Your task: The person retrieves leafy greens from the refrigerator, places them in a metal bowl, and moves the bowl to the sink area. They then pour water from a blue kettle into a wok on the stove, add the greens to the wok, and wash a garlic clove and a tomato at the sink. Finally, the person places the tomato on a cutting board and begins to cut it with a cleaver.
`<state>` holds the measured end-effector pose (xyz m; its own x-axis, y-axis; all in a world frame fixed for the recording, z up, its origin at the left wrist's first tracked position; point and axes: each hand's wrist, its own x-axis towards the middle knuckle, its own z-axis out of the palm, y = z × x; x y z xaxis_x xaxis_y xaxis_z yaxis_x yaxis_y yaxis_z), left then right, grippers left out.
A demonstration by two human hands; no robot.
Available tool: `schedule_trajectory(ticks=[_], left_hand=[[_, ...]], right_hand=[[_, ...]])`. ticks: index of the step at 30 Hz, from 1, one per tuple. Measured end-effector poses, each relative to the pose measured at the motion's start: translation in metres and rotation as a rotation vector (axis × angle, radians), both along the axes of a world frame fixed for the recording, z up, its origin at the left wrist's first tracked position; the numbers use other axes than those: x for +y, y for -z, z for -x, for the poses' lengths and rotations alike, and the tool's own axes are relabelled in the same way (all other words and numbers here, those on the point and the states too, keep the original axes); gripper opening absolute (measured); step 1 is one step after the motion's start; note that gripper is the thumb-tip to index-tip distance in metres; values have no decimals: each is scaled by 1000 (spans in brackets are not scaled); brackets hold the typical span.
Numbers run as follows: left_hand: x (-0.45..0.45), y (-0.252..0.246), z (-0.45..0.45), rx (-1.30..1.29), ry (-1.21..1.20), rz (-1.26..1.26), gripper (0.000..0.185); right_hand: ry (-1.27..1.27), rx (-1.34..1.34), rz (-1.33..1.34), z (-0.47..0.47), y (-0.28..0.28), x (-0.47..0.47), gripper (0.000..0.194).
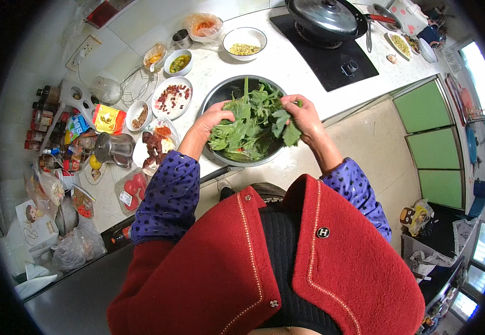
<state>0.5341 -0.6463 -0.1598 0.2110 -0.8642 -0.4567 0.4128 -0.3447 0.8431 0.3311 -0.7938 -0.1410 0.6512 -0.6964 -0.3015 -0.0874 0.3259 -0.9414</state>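
Observation:
A metal basin (pixel 213 90) stands at the counter's front edge, heaped with leafy greens (pixel 242 121). At the basin's left side, my left hand (pixel 214 120) grips part of the greens, its thumb over the leaves and its other fingers partly hidden. My right hand (pixel 305 115) pinches a leafy sprig (pixel 291 133) between thumb and fingers at the right rim. The sprig's leaves hang down over the rim. A small red spot shows low among the greens; I cannot tell what it is.
Behind the basin stands a white bowl of chopped food (pixel 244 49). A plate of red beans (pixel 171 98), a plate with dark meat (pixel 152 148) and a pack of tomatoes (pixel 131 190) lie left. A lidded wok (pixel 328 19) sits on the black gas stove (pixel 330 63), back right.

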Motion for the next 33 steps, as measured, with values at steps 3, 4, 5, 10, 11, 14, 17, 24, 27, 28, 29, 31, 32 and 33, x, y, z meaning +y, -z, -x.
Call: schedule_trajectory(ticks=[3, 4, 5, 10, 11, 14, 17, 24, 27, 28, 29, 31, 32, 33], left_hand=[[2, -4, -1, 45, -95, -16, 49], [4, -5, -3, 7, -127, -19, 49], [6, -5, -6, 25, -139, -13, 49], [17, -8, -21, 174, -130, 76, 43], [17, -9, -21, 182, -148, 59, 41], [20, -6, -10, 282, -204, 89, 32], [18, 3, 1, 486, -202, 127, 29], [15, 37, 15, 794, -125, 151, 36], [11, 45, 15, 316, -238, -20, 38], [10, 44, 15, 64, -189, -118, 45], [10, 42, 15, -238, -138, -181, 49], [13, 31, 17, -836, -6, -274, 56], [14, 25, 23, -1200, -48, -247, 65], [12, 15, 25, -1357, -89, -122, 66]], right_hand=[[-60, 50, 129, -16, 22, 2, 13], [-69, 152, 313, -19, 30, 2, 13], [-81, 259, 488, -20, 37, 1, 14], [-118, 213, 454, -20, 56, 3, 14], [-107, 215, 459, -21, 54, 4, 14], [-117, 84, 160, -23, 39, 11, 16], [-136, 34, -121, -22, 21, 17, 24], [-158, 108, 35, -23, 10, 16, 15], [-87, 59, -7, -21, 9, 6, 15], [-84, 40, 10, -19, 8, 2, 15], [-115, 62, 28, -17, 7, -1, 16], [-175, 116, 54, -15, 3, -5, 17], [-191, 116, 68, -14, 1, -5, 20], [-202, 79, 94, -14, -2, -4, 20]])
